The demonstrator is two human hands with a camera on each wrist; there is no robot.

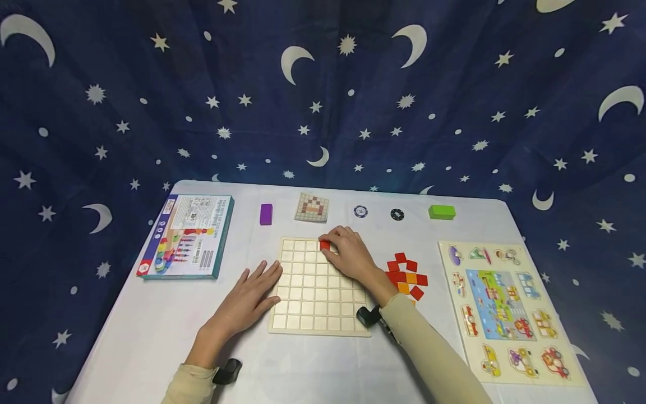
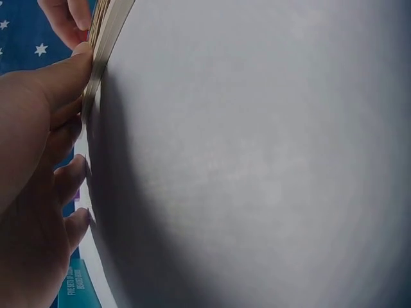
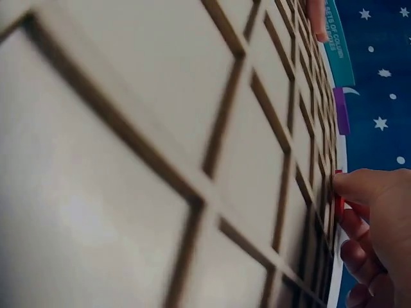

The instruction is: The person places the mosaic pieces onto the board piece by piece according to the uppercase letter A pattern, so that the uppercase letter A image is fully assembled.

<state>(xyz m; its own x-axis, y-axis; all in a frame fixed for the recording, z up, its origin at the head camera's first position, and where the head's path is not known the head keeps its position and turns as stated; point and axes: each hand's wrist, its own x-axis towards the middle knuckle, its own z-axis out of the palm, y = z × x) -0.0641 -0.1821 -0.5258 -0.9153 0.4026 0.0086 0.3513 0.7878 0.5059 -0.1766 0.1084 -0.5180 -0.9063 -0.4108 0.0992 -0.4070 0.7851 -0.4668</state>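
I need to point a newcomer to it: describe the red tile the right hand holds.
Start at the pale wooden grid board mid-table. On its top row, the right hand pinches a small red square tile. It is the only tile on the board; the other tiles lie heaped right of it.

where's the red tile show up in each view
head: red tile in the grid board's top row, pinched by the right hand.
left wrist: not in it.
right wrist: red sliver at the fingertips, right edge.
shared landmark: the grid board.

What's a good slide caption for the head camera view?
Right hand pinches a red tile onto the grid board; left hand steadies its edge.
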